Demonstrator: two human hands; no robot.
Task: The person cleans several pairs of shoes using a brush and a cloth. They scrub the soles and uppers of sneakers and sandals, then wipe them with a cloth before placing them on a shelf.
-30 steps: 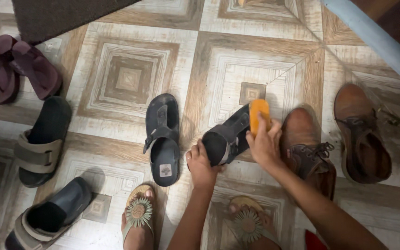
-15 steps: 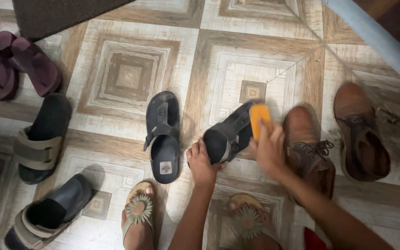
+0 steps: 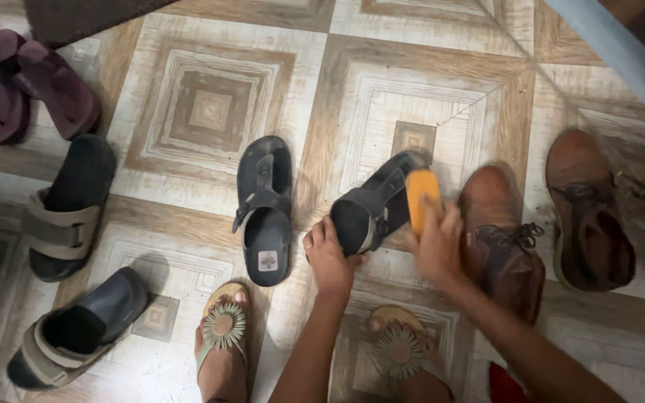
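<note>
Black sandal (image 3: 371, 209): tilted above tiled floor (image 3: 210, 112), heel gripped by left hand (image 3: 330, 257). Orange brush (image 3: 422, 200): pressed against its side, right hand (image 3: 436, 242) closed around it, blurred; bristles hidden. Matching sandal (image 3: 264, 209) lay beside.

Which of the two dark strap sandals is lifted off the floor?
The right-hand dark sandal, tilted in the left hand, orange brush against it; its mate lies flat.

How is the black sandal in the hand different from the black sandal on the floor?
The held sandal is tipped on its side, gripped at the heel by the left hand; the floor sandal lies flat, untouched. The right hand presses an orange brush against the held sandal; nothing touches the floor sandal. Both are black with straps, seemingly a pair.
</note>
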